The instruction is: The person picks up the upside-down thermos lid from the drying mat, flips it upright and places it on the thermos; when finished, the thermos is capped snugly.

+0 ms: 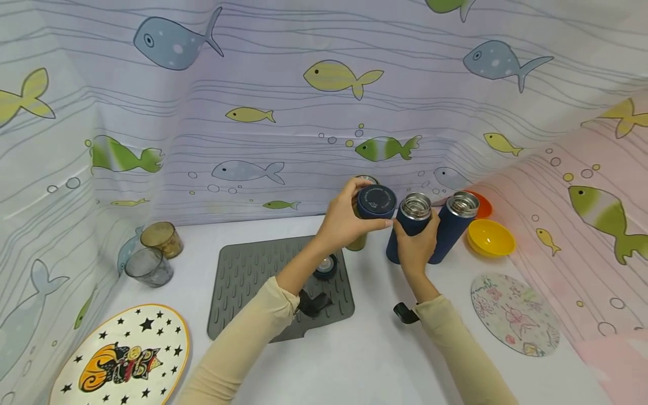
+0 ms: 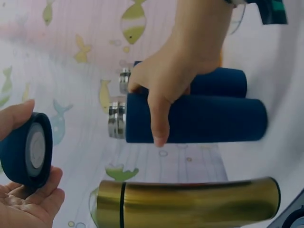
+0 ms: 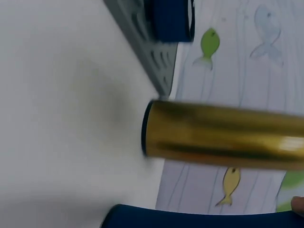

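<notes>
My left hand [image 1: 344,214] pinches a dark blue lid [image 1: 377,201] between thumb and fingers; the left wrist view shows the lid's pale inner side. Beside it my right hand [image 1: 417,241] grips a navy thermos flask [image 1: 411,216], whose steel neck is uncovered. A second uncapped navy flask [image 1: 453,228] stands just right of that hand. Behind the left hand is a gold flask [image 2: 190,204], mostly hidden in the head view but plain in both wrist views. Another dark lid [image 1: 325,267] lies upturned on the grey drying mat [image 1: 253,281].
Two tinted glasses [image 1: 162,239] stand at the left, behind an oval cat-patterned board [image 1: 126,354]. To the right are a yellow bowl [image 1: 490,238], an orange bowl [image 1: 483,205] and a round floral mat [image 1: 515,314]. A fish-print curtain [image 1: 283,140] closes off the back.
</notes>
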Demonstrator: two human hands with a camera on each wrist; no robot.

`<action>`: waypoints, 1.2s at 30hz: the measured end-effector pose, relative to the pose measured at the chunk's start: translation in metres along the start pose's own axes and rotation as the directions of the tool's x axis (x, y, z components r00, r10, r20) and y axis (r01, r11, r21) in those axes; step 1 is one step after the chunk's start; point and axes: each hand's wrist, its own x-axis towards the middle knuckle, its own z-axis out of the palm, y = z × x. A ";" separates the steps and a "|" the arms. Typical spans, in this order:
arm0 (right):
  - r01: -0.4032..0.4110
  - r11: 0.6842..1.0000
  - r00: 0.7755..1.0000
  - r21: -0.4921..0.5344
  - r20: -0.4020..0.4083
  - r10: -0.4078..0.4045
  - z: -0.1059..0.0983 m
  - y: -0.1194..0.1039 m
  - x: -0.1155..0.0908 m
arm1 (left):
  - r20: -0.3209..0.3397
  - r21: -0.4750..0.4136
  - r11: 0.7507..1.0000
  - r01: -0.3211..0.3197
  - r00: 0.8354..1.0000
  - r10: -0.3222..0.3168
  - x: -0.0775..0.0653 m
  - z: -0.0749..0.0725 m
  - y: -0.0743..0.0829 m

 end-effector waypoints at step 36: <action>0.108 0.975 0.976 0.194 0.164 -0.140 -0.025 -0.066 -0.083 | 0.207 -0.070 0.996 0.056 0.978 -0.041 -0.019 0.032 -0.048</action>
